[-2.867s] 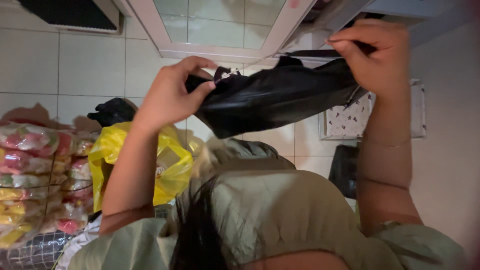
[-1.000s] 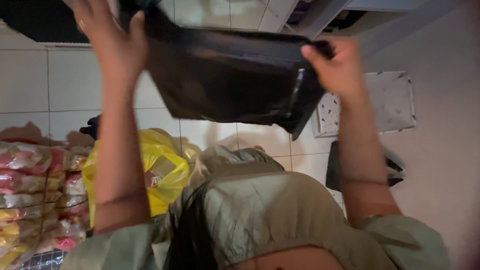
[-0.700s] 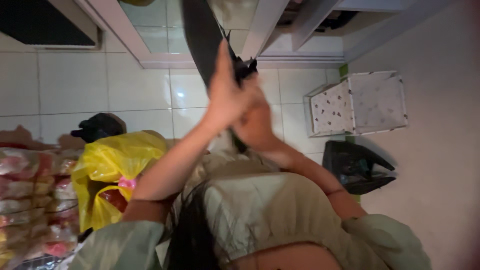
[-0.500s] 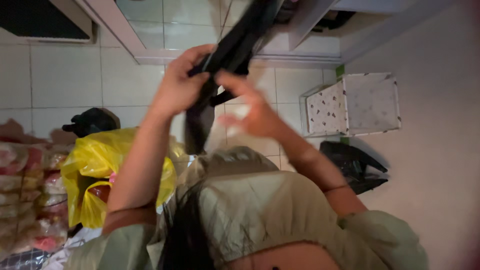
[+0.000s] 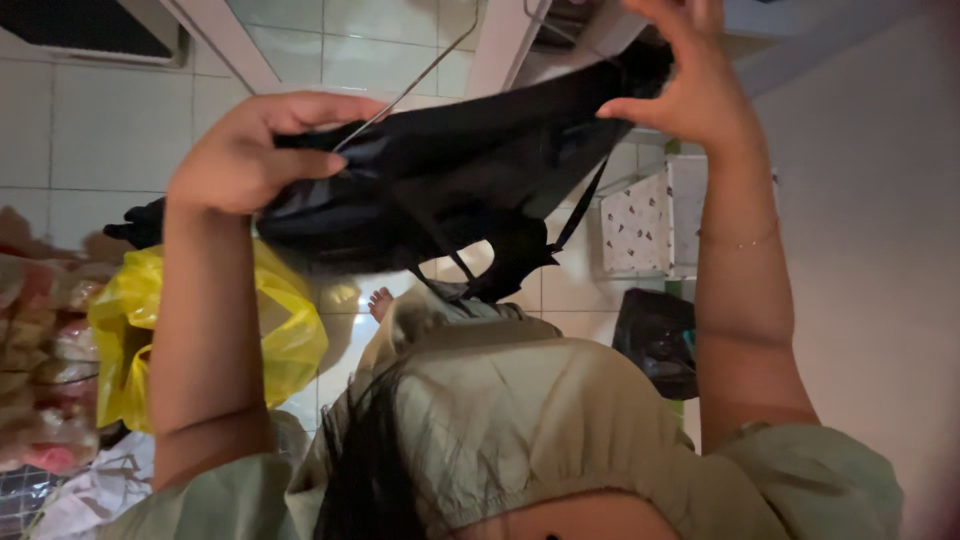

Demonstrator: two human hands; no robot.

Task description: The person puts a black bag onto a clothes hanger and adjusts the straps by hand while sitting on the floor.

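Observation:
I hold a black garment with thin straps (image 5: 450, 180) stretched out in front of me, above my pale green top. My left hand (image 5: 245, 150) grips its left end together with a thin wire hanger (image 5: 405, 85) that runs up to the right. My right hand (image 5: 690, 85) is raised at the garment's upper right corner, pinching the cloth with the fingers partly spread. Loose straps hang down from the middle of the garment.
A yellow plastic bag (image 5: 280, 330) sits on the white tiled floor at left, beside stacked colourful packets (image 5: 40, 380). A patterned white box (image 5: 640, 220) and a black bag (image 5: 655, 340) stand at right by the wall. A white door frame (image 5: 500, 40) is ahead.
The garment was bunched between my hands close together half a second ago. Now my hands have moved apart and the garment is spread wide, with a wire hanger visible at my left hand.

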